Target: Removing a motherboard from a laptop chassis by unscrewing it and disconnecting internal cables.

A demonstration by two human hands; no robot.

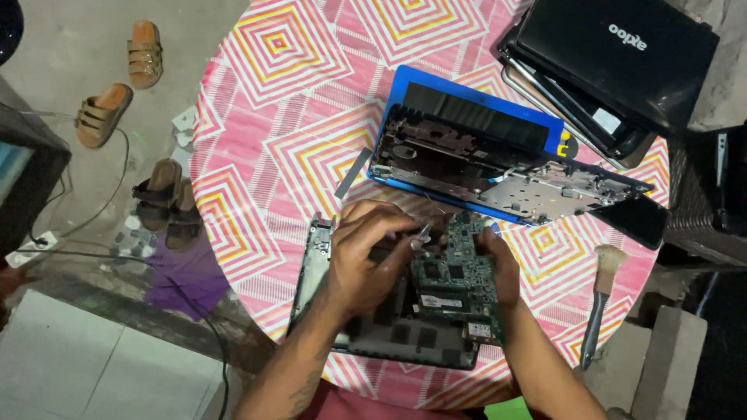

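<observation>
A green circuit board lies over a dark grey laptop bottom case at the near edge of the round table. My left hand rests on the case beside the board, its fingers pinched on a thin silver tool at the board's upper left corner. My right hand grips the board's right edge. Just beyond them stands an opened blue laptop shell, its bare metal frame showing.
The table wears a pink and orange diamond-patterned cloth. A brush lies at the right edge, a dark phone near it, stacked black laptops far right. Sandals and cables lie on the floor at left.
</observation>
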